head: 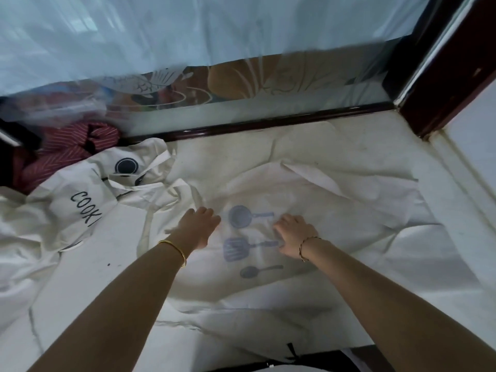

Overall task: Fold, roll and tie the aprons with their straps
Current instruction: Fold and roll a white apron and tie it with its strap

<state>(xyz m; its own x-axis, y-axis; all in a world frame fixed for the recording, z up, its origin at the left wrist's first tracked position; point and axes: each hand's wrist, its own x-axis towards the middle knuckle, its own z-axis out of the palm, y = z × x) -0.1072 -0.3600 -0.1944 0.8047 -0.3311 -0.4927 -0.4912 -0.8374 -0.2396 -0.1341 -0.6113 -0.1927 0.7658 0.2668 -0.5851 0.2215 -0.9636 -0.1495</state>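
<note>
A cream apron (pixel 308 200) lies spread out in front of me, its blue prints of a pan, a spatula and a spoon showing faintly through the cloth. My left hand (pixel 200 224) rests on the fabric just left of the pan print, fingers bent downward on the cloth. My right hand (pixel 294 233) lies to the right of the prints, fingers spread and pressing on the apron. A corner of the apron is folded over at the upper right. A second cream apron (pixel 88 200) with black "COOK" lettering lies crumpled at the left.
A red striped cloth (pixel 67 149) is bunched at the back left. A dark wooden frame (pixel 255 123) with a glass panel and sheer curtain runs along the back, and a dark post (pixel 442 76) stands at the right. A black strap (pixel 292 351) lies at the near edge.
</note>
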